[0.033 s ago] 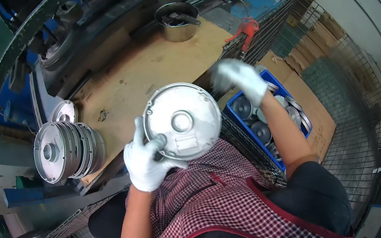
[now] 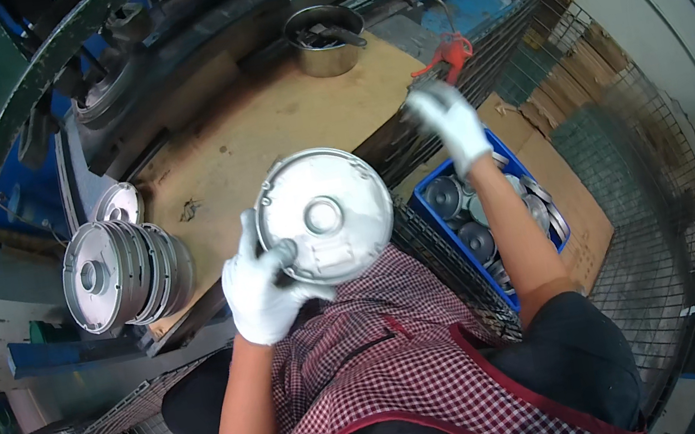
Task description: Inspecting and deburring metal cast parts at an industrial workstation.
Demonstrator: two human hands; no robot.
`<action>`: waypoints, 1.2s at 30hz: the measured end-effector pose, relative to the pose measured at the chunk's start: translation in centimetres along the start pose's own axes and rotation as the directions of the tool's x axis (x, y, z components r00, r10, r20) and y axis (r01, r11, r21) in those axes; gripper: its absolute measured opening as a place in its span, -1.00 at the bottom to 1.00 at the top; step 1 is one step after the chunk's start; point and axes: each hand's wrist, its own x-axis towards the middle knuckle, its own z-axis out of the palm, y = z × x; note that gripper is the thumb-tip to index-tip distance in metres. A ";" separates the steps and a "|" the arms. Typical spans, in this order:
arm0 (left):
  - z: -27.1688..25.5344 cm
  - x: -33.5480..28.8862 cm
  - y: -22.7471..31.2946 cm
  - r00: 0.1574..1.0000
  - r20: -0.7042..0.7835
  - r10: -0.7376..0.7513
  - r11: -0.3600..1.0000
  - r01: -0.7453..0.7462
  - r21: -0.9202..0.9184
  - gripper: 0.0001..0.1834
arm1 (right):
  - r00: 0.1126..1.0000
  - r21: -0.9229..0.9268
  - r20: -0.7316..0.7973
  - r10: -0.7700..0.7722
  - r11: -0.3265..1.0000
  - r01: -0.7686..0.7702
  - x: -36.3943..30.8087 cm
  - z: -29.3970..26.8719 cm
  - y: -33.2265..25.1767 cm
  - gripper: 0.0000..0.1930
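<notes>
Head view:
- Left hand (image 2: 263, 291), 1, gloved, clasping left rim of round metal cover (image 2: 324, 214), 1, at centre
- Right hand (image 2: 448, 122), 1, gloved, blurred, spread and hold untellable, near red air gun (image 2: 456, 52), 1
- Stacked covers (image 2: 129, 272), left, several
- Pot (image 2: 327, 57), 1, far
- Blue crate (image 2: 450, 238), 1, right

qty: 2 hands (image 2: 259, 294), 1 held disc (image 2: 353, 212), 1 mtl pot (image 2: 329, 60)

Right hand (image 2: 448, 119): badly blurred
Blue bin (image 2: 501, 143): partly behind right forearm (image 2: 515, 230)
Left arm (image 2: 243, 414): cut by lower edge
Pot (image 2: 328, 61): contents unclear
</notes>
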 end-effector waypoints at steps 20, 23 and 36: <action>0.8 1.9 -6.3 0.867 0.151 -0.474 0.839 0.394 0.376 -0.43 | 0.724 -0.759 0.627 0.286 0.431 0.488 2.4 6.3 -9.3 -0.42; 0.7 1.8 -6.4 0.861 0.156 -0.484 0.837 0.404 0.369 -0.43 | 0.765 -0.781 0.588 0.263 0.430 0.453 1.9 7.9 -9.8 -0.41; -0.6 0.2 -5.3 0.913 0.094 -0.397 0.916 0.389 0.093 -0.34 | 0.999 -0.328 0.026 0.021 0.945 -0.011 6.3 0.6 -7.0 -0.40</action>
